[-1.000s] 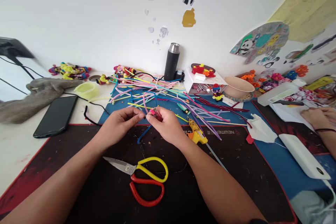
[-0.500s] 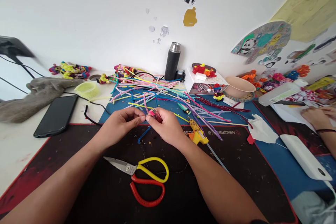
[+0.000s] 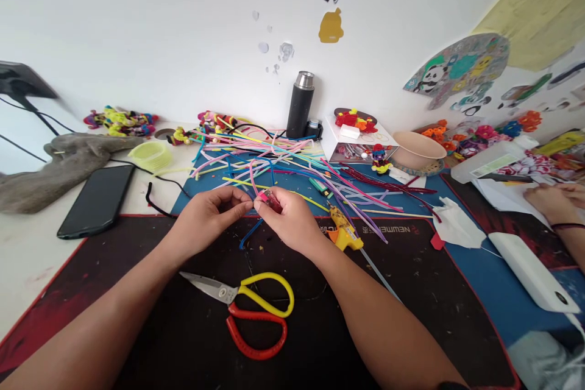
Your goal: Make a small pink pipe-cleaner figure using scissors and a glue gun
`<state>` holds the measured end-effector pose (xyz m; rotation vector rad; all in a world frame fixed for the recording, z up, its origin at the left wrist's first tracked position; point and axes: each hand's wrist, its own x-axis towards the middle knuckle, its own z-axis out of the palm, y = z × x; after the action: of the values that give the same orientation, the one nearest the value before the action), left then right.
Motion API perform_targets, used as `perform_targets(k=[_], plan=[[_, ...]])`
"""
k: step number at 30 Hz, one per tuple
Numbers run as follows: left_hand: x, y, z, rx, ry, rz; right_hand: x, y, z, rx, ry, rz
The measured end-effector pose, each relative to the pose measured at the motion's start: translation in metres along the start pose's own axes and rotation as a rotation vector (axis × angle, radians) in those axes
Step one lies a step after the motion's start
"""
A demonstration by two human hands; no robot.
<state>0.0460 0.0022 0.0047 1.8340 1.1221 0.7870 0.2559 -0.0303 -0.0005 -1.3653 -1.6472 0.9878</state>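
Note:
My left hand (image 3: 214, 217) is closed in a pinch, thumb against forefinger. What sits between those fingertips is too small to make out. Touching or nearly touching it, my right hand (image 3: 292, 219) is closed around a small red lighter (image 3: 270, 198) with a metal top, partly hidden by the thumb and fingers. Just below the hands a blue pipe cleaner (image 3: 250, 234) lies bent on the black mat (image 3: 183, 341). Nearer to me rest large scissors (image 3: 233, 295) with one yellow and one red handle, blades slightly apart. A yellow glue gun (image 3: 345, 231) lies right of my right hand.
Many coloured pipe cleaners (image 3: 256, 149) spread behind my hands. A black thermos (image 3: 300, 106), a white box (image 3: 359, 146) and a beige bowl (image 3: 418, 149) stand near the wall. To the left lies a phone (image 3: 97, 201). Another person's hands (image 3: 555, 201) are at far right, beyond a white power bank (image 3: 532, 271).
The view has shifted very slightly. Both hands stay together in the same spot with nearly the same hold.

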Motion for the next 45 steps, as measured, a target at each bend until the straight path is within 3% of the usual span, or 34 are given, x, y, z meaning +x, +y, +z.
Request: perform_targets(k=[8, 22, 38, 45], plan=[[-0.0044, -0.0027, 0.006, 0.113, 0.109, 0.092, 0.0011, 0.0019, 0.0004, 0.047, -0.01, 0.004], [-0.0063, -0.005, 0.0055, 0.385, 0.191, 0.261, 0.0011, 0.0017, 0.0022, 0.142, -0.045, 0.068], [-0.0077, 0.0006, 0.0071, 0.313, 0.162, 0.265, 0.0015, 0.0031, 0.0037, 0.11, -0.021, 0.043], [-0.0068, -0.0008, 0.0074, 0.218, 0.104, 0.2, 0.0016, 0.0019, 0.0045, 0.079, -0.022, 0.036]])
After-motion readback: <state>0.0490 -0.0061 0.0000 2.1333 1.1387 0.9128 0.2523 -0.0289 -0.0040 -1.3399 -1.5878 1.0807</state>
